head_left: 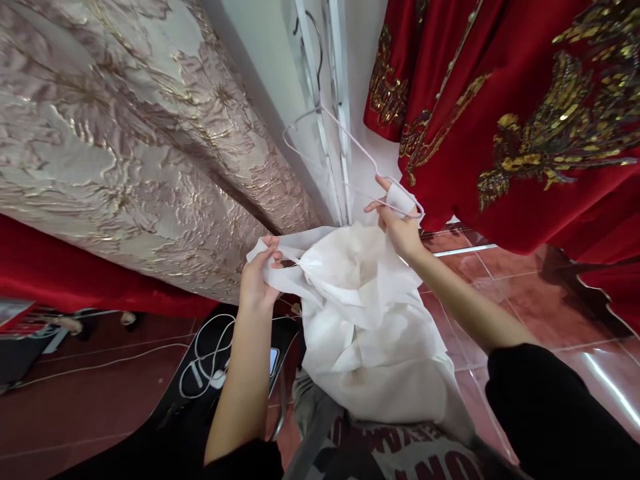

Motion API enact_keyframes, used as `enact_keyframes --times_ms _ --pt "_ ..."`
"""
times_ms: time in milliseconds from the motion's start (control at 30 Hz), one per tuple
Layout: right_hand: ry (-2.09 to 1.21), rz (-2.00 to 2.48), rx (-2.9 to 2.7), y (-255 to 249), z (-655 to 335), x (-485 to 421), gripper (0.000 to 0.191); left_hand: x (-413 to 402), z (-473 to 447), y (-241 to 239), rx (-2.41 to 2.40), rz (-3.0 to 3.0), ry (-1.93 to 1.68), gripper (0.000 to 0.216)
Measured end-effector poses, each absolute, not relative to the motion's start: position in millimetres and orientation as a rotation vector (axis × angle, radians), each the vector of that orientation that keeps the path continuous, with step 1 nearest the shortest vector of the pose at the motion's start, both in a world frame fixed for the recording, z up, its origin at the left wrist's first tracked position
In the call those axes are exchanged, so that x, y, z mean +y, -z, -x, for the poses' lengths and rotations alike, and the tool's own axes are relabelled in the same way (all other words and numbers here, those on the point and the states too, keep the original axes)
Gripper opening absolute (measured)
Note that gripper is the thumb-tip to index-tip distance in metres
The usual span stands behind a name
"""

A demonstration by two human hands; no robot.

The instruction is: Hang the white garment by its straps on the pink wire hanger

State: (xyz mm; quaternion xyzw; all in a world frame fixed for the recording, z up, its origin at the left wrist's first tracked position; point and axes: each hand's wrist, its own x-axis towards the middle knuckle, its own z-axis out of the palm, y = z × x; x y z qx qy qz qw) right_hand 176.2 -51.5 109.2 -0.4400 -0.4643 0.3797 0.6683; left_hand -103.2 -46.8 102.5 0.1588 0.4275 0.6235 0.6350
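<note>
- Looking down my camera feed, I have the left hand (pixel 260 273) with its fingers closed on a gathered strip of the white cloth (pixel 370 373).
- My right hand (pixel 400 223) has thumb and forefinger parted, with a piece of white material across it; one end of the pale hanger (pixel 349 133) lies over that piece. How firmly the fingers grip, I cannot tell.
- The white cloth sits between my two arms, heaped in soft folds at the top and spread down over the lap, just above the printed top (pixel 395 443).
- The hanger slants from the right hand up to its dark hook, near the white metal rack (pixel 327 167) — whether the hook touches the rack, I cannot tell.
- On my left hangs a pale, raised-pattern fabric (pixel 150 153), close beside the left hand.
- On my right hangs a red garment (pixel 500 87) with gold sequin work.
- Beneath the left forearm I see a black seat (pixel 170 413), a looped white cable (pixel 219 380) and a phone (pixel 273 360) — the phone partly hidden by the arm.
- The tiled floor (pixel 505 287) is reddish and glossy.
</note>
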Motion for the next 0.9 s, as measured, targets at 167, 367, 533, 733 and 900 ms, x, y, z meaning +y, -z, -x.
enact_keyframes --times_ms 167,367,533,733,900 --pt "-0.888 0.973 -0.992 -106.3 -157.4 -37.9 0.028 -51.2 101.1 -104.8 0.993 -0.400 -1.408 0.024" --pt "-0.904 1.005 -0.923 -127.0 -189.1 -37.1 0.065 -45.6 117.2 -101.6 1.002 -0.423 -1.473 0.021" --pt "-0.923 1.087 -0.959 -149.7 -227.6 -27.9 0.068 -22.9 138.8 -109.2 1.010 -0.484 -1.540 0.025" --pt "-1.094 1.119 -0.953 -151.8 -227.3 -30.1 0.070 -13.1 130.0 -149.1 0.966 -0.950 -1.449 0.022" --pt "-1.214 1.137 -0.940 -145.6 -220.0 -31.6 0.067 -8.6 114.7 -183.5 1.072 -1.190 -1.430 0.018"
